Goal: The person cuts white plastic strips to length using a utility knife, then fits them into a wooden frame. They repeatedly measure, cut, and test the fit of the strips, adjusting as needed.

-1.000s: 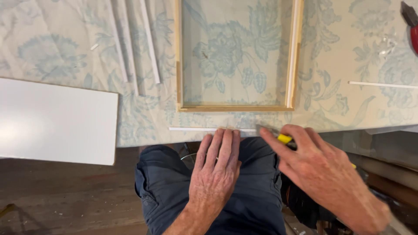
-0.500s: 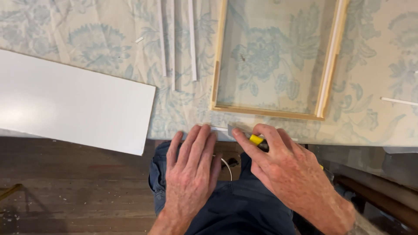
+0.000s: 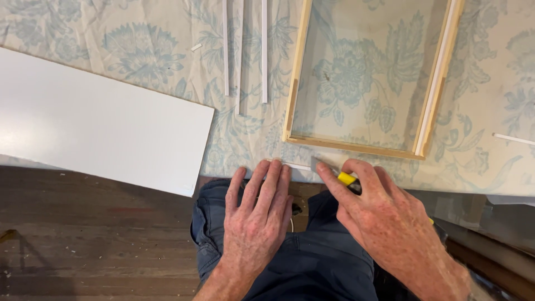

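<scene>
1. The view looks straight down from the person's head at a table covered with a pale cloth printed with light blue flowers, filling the upper half of the frame.
2. The left hand lies flat at lower centre, palm down, fingers straight and close together. Its fingertips press on the near end of a thin white strip that lies along the table's front edge. This hand grips nothing; it only holds the strip down.
3. The right hand comes in from the lower right. Its grip is closed around a yellow-handled knife, with the forefinger stretched along the top. The blade end points left and meets the white strip just right of the left fingertips.
4. Just beyond the strip, at upper centre right, lies a rectangular wooden frame of pale timber, with the cloth showing through its open middle.
5. Three more long white strips lie side by side at upper centre, left of the frame, running away from the viewer.
6. A large white board lies at the left, slanted, its near corner hanging past the table edge.
7. Another white strip shows at the right edge.
8. Below the hands are the person's dark blue trousers and a dark wooden floor.
</scene>
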